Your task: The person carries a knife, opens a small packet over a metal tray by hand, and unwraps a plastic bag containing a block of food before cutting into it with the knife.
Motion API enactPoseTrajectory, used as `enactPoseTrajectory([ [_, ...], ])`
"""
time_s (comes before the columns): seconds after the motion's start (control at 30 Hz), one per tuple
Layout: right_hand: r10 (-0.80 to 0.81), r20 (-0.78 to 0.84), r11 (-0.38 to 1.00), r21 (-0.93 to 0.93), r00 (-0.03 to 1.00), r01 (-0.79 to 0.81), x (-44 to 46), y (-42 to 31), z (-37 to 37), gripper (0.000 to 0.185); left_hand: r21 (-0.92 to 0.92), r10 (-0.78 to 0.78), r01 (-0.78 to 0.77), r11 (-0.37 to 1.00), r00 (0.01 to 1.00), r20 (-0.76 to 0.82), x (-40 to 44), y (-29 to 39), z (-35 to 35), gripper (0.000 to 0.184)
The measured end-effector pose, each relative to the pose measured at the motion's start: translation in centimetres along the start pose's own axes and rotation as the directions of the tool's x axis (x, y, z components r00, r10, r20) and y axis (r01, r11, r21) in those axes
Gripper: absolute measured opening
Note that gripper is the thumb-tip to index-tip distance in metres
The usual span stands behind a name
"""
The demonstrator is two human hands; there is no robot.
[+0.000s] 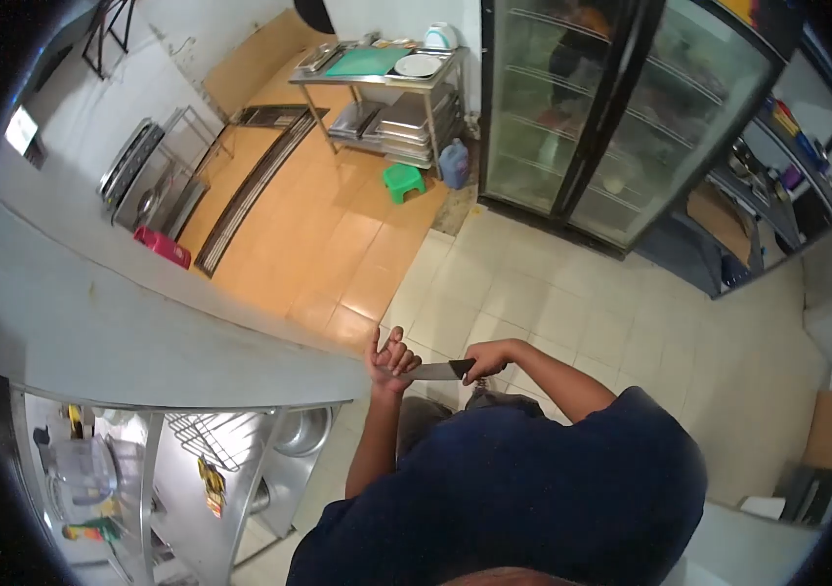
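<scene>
- The tip of the knife [433, 372] is lost at the left hand [393, 359]; whether the fingers cover it cannot be told.
- The right hand [485, 359] hides part of the knife's handle.
- The shirt [523, 488] is cut off by the bottom edge and covers much of the trousers [423, 418].
- The fridge [572, 117] runs past the top edge; its contents are blurred behind glass.
- Small things at the far left corner of the steel table [310, 74] are too small to name.
- Print on the yellow packet [212, 485] is unreadable.
</scene>
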State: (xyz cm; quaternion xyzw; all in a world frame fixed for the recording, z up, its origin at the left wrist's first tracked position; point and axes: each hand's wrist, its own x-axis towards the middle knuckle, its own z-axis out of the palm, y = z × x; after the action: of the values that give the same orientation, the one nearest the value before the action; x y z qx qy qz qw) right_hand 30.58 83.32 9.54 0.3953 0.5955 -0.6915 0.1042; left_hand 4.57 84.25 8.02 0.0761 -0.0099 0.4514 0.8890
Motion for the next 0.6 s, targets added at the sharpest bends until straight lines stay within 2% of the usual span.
enactPoseTrajectory([
  [0.17,0.077,0.125,0.994,-0.088,0.989,-0.066,2.5,-0.7,-4.7,0.031,-0.035,0.252,-0.256,0.966,0.963,-0.097,0.0,0.0,-1.1,0.059],
  [0.23,0.119,0.172,0.987,-0.128,0.978,-0.098,3.1,-2.3,-6.3,0.030,-0.031,0.299,-0.304,0.952,0.947,-0.113,0.5,0.7,-1.2,0.058],
  [0.37,0.178,0.268,0.980,-0.140,0.947,-0.145,6.4,-3.5,-9.2,0.030,-0.045,0.351,-0.360,0.932,0.927,-0.131,1.4,2.8,-2.9,0.057],
  [0.5,0.141,0.299,0.984,-0.146,0.944,-0.101,8.7,-4.4,-12.8,0.029,-0.052,0.374,-0.390,0.919,0.907,-0.192,4.2,5.3,-3.9,0.057],
  [0.6,0.143,0.334,0.988,-0.103,0.932,-0.115,11.3,-4.5,-15.6,0.029,-0.065,0.339,-0.350,0.934,0.930,-0.141,7.0,7.9,-4.3,0.058],
])
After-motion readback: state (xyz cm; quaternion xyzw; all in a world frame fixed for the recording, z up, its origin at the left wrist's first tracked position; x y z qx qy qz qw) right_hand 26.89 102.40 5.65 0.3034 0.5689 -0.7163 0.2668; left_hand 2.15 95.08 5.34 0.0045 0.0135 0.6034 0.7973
